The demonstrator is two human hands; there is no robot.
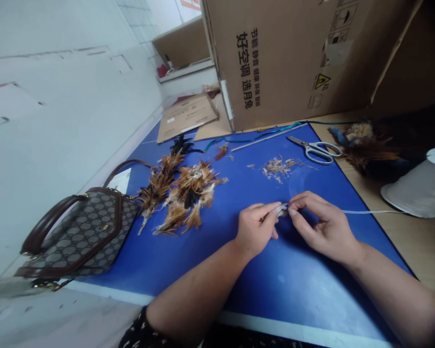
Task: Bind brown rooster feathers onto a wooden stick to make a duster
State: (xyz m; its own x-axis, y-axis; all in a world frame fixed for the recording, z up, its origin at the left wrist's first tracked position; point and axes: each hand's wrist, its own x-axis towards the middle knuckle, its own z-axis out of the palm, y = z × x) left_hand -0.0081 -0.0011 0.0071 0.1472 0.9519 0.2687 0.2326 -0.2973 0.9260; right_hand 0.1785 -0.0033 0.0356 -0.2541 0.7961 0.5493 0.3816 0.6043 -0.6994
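My left hand [257,227] pinches a small whitish bundle [281,209] between thumb and fingers; it looks like feather quills, but the detail is blurred. Just right of it, my right hand [322,224] has thumb and forefinger brought together at the bundle's end. A white thread [373,211] runs from a cone-shaped white spool [409,193] on the right to behind my right hand, and its end at the fingertips is hidden. Beyond my hands lies a little heap of feather scraps [279,167]. Scissors [319,149] lie behind, slightly spread.
On the blue mat [239,193], brown feather strips [163,181] and a feather cluster [190,193] lie left. A patterned handbag [90,232] stands at the left edge. A large cardboard box [286,63] closes off the back. More dark feathers [366,147] sit at the right.
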